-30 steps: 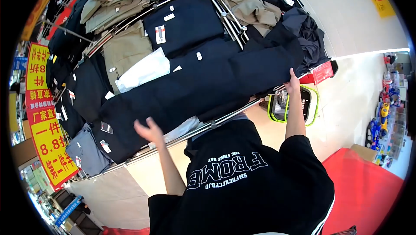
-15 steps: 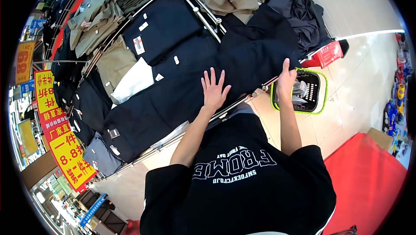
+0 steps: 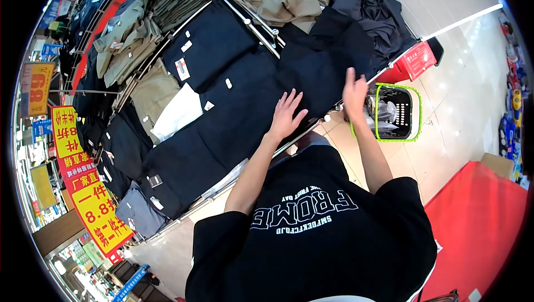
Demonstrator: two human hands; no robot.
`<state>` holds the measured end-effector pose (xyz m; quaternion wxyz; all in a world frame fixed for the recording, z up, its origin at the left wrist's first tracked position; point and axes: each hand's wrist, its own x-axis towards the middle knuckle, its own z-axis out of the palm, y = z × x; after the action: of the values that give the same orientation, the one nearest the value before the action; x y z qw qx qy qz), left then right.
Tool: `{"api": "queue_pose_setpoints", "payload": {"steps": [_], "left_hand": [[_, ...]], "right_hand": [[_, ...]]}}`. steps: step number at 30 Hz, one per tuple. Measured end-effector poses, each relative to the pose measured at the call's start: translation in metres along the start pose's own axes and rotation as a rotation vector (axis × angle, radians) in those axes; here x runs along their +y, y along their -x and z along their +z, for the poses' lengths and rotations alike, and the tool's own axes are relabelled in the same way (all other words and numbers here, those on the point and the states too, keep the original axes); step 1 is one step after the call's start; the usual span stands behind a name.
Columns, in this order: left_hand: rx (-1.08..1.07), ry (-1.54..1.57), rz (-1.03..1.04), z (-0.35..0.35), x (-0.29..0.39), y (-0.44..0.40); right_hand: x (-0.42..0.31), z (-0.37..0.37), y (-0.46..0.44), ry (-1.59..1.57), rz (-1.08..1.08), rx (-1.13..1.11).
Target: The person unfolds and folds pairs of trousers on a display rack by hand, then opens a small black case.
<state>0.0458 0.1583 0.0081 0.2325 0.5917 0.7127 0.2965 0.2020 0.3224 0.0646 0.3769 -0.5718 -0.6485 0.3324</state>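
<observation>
A long pair of black trousers (image 3: 239,121) lies stretched across the slanted metal display rack, smooth at the left and crumpled towards the upper right. My left hand (image 3: 286,117) rests on its near side, fingers spread and holding nothing. At the right end of the cloth is my right hand (image 3: 354,95), turned sideways with its fingers stretched out and slightly blurred; whether it still touches the fabric is unclear. Folded black trousers (image 3: 208,46) with white tags lie just beyond, and a white sheet (image 3: 178,114) sits beside them.
A black basket with a green rim (image 3: 418,114) stands on the floor at the right, holding clear plastic. Khaki (image 3: 286,1) and dark grey garments (image 3: 374,15) pile up at the back. Yellow-red sale signs (image 3: 94,207) hang left. A red surface (image 3: 473,229) is at lower right.
My right hand has loosened from the trousers' right edge and shifted slightly left. My left hand has moved a little right over the cloth. The view has shifted slightly.
</observation>
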Motion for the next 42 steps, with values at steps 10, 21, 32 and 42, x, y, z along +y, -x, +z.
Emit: {"api": "queue_pose_setpoints", "payload": {"steps": [10,21,32,42], "left_hand": [[0.156,0.526,-0.274,-0.029,-0.032,0.047],[0.698,0.699,-0.781,-0.069,-0.132,0.241],[1.461,0.24,-1.595,-0.097,-0.232,0.429],[2.029,0.91,-1.551,-0.133,-0.23,0.421]], "right_hand": [[0.028,0.048,0.088,0.524,-0.895,-0.503],[0.016,0.057,0.108,0.463,-0.996,-0.728],[0.008,0.085,0.068,0.588,-0.871,-0.194],[-0.002,0.083,0.052,0.527,-0.702,-0.129]]}}
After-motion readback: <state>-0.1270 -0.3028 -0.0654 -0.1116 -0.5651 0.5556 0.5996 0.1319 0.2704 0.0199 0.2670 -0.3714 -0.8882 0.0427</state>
